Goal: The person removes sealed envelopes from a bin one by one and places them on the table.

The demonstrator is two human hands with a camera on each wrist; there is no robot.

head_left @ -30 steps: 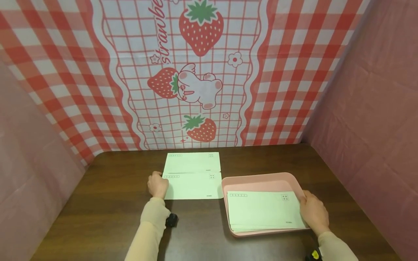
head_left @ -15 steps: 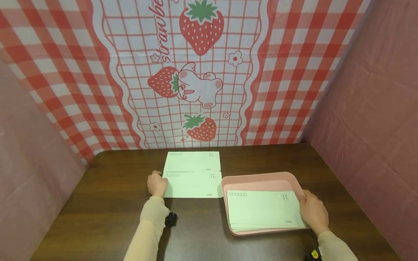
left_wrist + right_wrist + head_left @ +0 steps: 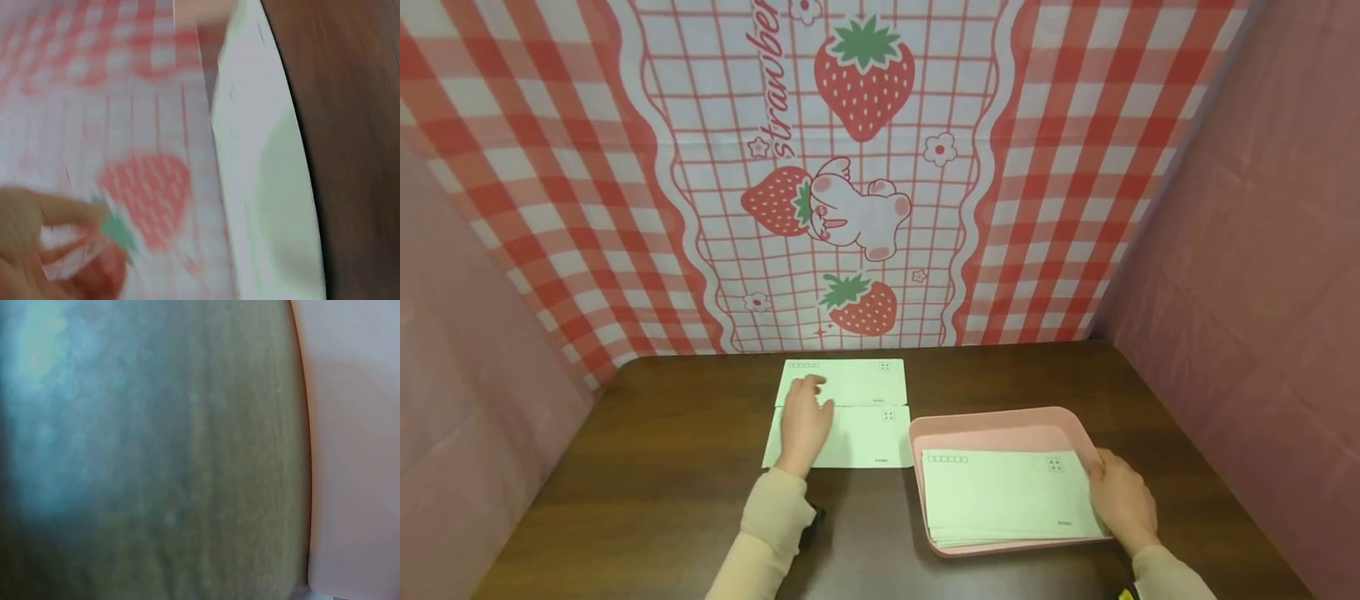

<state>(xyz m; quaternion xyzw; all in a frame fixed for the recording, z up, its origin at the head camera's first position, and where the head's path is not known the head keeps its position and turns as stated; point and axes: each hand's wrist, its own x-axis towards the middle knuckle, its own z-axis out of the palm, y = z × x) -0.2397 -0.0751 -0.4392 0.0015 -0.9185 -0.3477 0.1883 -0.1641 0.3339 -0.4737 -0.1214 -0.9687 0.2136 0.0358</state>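
Two pale envelopes lie on the table one behind the other, the far envelope [image 3: 857,383] and the near envelope [image 3: 872,437]. Over their left part hovers my left hand [image 3: 805,421], fingers loosely bent and holding nothing; the left wrist view shows thumb and fingers apart, blurred, beside an envelope [image 3: 269,175]. A pink tray [image 3: 992,429] to the right holds a stack of envelopes [image 3: 1003,496] in its near part. My right hand [image 3: 1123,500] grips the tray's right rim, its fingertips partly hidden. The right wrist view shows only the tray's outer side [image 3: 356,475] and tabletop.
All of this stands on a dark brown wooden table [image 3: 647,467]. A red-and-white strawberry cloth [image 3: 865,200] hangs at the table's back edge. Pink cloths hang at the left [image 3: 467,350] and right [image 3: 1247,292].
My left hand has left the near envelope's left edge and moved right and forward over the envelopes. The right hand stays on the tray. The head view has tilted slightly up.
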